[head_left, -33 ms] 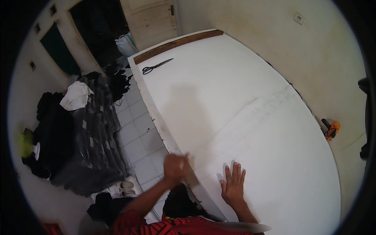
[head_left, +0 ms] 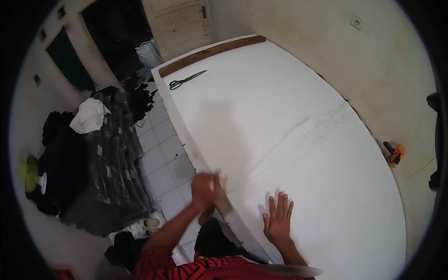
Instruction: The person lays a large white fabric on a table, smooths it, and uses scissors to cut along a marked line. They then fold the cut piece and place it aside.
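Note:
My right hand (head_left: 278, 221) lies flat, fingers spread, on the white sheet (head_left: 298, 163) that covers the table. By the table's left edge (head_left: 193, 154), my left hand (head_left: 204, 190) is closed, its thumb pointing toward the sheet. A small pale patch shows between its thumb and fingers; what it grips, if anything, I cannot make out. Faint creases run slantwise across the sheet. Black-handled scissors (head_left: 186, 80) lie on the far left of the sheet, away from both hands. Beyond them a brown wooden bar (head_left: 212, 53) rests along the far end.
An orange-and-black power tool (head_left: 395, 154) sits beside the table at the right wall. On the left, dark plastic-wrapped bundles (head_left: 114, 163) are piled with a white cloth (head_left: 89, 115) on top. Pale tiled floor (head_left: 163, 144) runs between pile and table. Shoes (head_left: 151, 224) stand low left.
My left hand has shifted slightly up and to the left along the table edge. The right hand stays in place on the sheet.

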`<state>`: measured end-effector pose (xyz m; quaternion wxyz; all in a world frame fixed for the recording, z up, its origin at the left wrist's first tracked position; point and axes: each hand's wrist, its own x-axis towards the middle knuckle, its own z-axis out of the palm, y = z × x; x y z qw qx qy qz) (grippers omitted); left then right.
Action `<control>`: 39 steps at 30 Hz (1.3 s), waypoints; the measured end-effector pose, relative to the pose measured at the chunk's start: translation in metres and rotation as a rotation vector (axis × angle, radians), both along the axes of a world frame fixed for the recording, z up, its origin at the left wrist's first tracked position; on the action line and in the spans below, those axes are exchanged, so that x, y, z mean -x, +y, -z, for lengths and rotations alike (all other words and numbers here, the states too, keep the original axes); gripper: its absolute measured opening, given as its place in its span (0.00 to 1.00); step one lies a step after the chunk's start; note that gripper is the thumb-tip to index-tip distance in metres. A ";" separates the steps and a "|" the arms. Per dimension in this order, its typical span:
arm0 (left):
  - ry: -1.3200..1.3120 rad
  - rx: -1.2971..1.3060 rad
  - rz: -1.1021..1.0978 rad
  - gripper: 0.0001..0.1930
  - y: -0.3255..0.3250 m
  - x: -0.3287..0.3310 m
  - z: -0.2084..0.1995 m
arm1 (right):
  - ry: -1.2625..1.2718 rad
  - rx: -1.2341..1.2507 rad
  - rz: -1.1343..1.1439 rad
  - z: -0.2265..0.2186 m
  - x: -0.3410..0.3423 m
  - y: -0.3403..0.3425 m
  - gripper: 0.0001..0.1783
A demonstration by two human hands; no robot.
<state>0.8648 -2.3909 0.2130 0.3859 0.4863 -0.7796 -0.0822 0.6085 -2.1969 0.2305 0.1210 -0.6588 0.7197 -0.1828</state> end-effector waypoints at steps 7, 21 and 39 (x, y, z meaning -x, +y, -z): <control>-0.088 -0.116 -0.105 0.27 -0.425 -0.088 0.019 | 0.169 -0.196 -0.063 0.000 -0.119 -0.117 0.42; -0.820 0.263 -0.022 0.16 -0.642 -0.098 0.044 | -0.124 0.029 0.282 -0.040 -0.212 -0.186 0.32; 0.534 -1.870 1.117 0.19 -0.074 0.013 -0.034 | -2.117 0.602 0.617 -0.029 -0.198 -0.064 0.15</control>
